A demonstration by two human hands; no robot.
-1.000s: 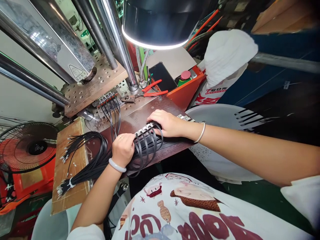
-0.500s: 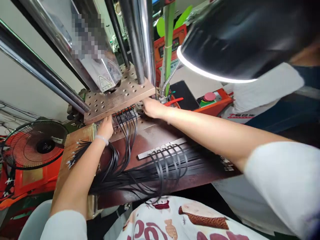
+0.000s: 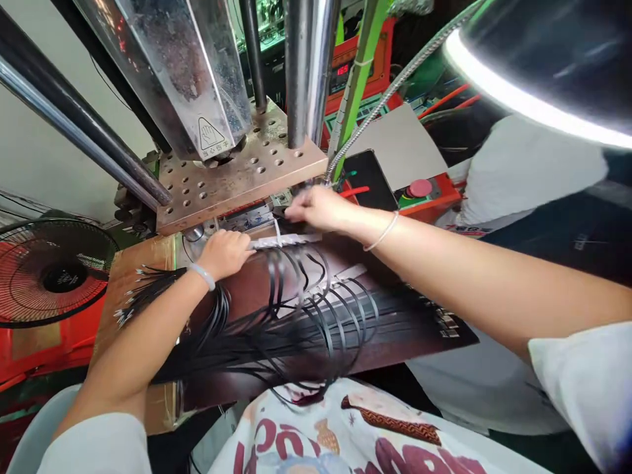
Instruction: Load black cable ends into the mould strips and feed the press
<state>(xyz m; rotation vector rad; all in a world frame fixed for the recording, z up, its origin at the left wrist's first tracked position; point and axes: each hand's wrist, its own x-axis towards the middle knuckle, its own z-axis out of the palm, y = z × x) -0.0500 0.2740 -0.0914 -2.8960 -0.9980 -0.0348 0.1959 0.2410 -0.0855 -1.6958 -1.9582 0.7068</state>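
The left hand (image 3: 224, 255) pinches a strip (image 3: 289, 241) (blurred) by its end; the right hand (image 3: 323, 208) curls near the press plate (image 3: 232, 183), its grip impossible to tell.

The pale strip (image 3: 286, 241), half a second ago beneath the perforated press plate (image 3: 237, 174), is now out in front of it with its black cables (image 3: 273, 276), one end in the person's left hand (image 3: 224, 255). The right hand (image 3: 318, 209), a second ago farther out, is now near the plate's corner.
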